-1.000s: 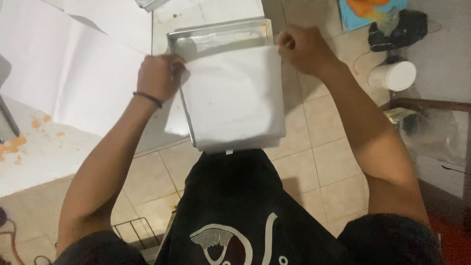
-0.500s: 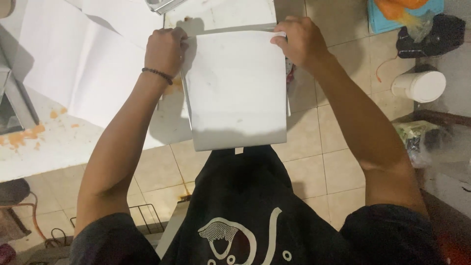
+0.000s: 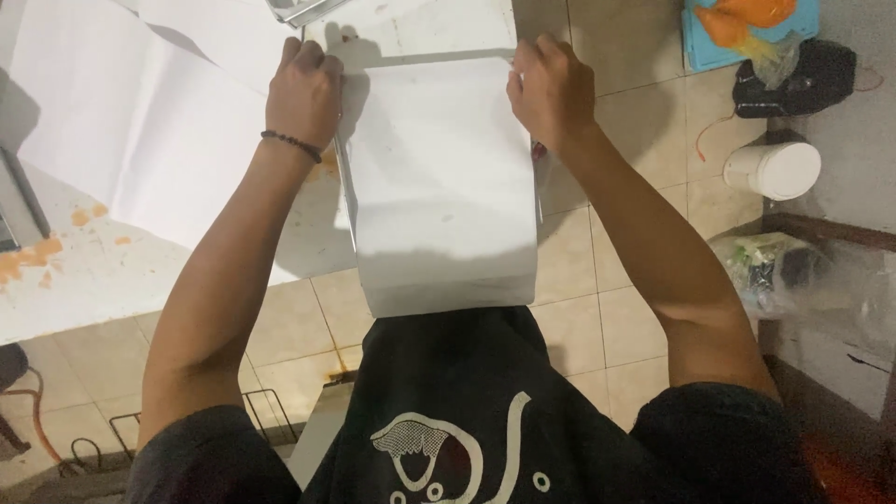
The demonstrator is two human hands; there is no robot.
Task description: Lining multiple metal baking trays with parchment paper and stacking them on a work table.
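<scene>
- Head view: both hands grip the far corners of a white sheet (image 3: 443, 177) that lies in the upper middle of the frame and covers what seems to be a tray; only a thin metal edge (image 3: 346, 201) shows down its left side, so the tray itself is hard to make out.
- Left hand (image 3: 305, 91), with a dark bracelet (image 3: 290, 143) at the wrist, has its fingers curled over the sheet's upper left corner.
- Right hand (image 3: 551, 91) is closed on the upper right corner, fingers folded down on the edge.
- Sheet's near end hangs just above the person's black shirt (image 3: 448, 411).
- Larger white paper (image 3: 131, 140) lies spread on the stained table (image 3: 84, 280) at the upper left of the frame.
- At the right of the frame, on the tiled floor (image 3: 644, 140), stand a white tub (image 3: 773, 170), a black bag (image 3: 793, 79) and a clear plastic bag (image 3: 775, 271).
</scene>
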